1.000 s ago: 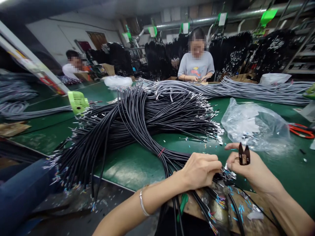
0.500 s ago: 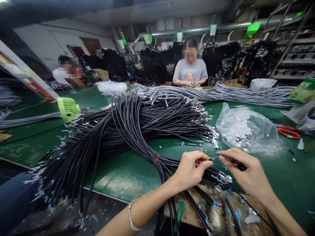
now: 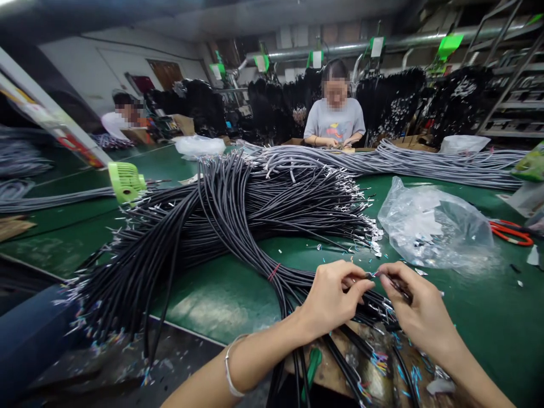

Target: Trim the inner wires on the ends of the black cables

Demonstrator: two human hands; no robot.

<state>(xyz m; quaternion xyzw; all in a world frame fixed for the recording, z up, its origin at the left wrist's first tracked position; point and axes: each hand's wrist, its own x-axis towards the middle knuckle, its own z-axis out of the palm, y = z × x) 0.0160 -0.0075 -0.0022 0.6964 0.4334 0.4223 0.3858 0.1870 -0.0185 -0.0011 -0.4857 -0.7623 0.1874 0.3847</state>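
Note:
My left hand [image 3: 340, 289] pinches the end of a black cable between thumb and fingers, just above the near bundle. Close on its right, my right hand [image 3: 412, 294] is closed at the small coloured wires [image 3: 374, 274] that stick out of that cable end. Something dark, too small to name, lies inside my right palm. A black cable bundle [image 3: 255, 249] tied with a red band [image 3: 274, 272] runs under my left hand. Below my hands, stripped cable ends [image 3: 378, 360] with coloured wires lie over a wooden board [image 3: 335, 368].
A large black cable pile [image 3: 187, 226] fills the left and middle. Behind it are grey cables [image 3: 382, 158], a green fan [image 3: 126, 182] and a seated person [image 3: 335, 119]. To the right lie a clear plastic bag [image 3: 433, 226] and red-handled scissors [image 3: 512, 232].
My right hand has moved in to the wires, and its fingers have closed. My left hand still holds the cable end. The whole view has shifted slightly.

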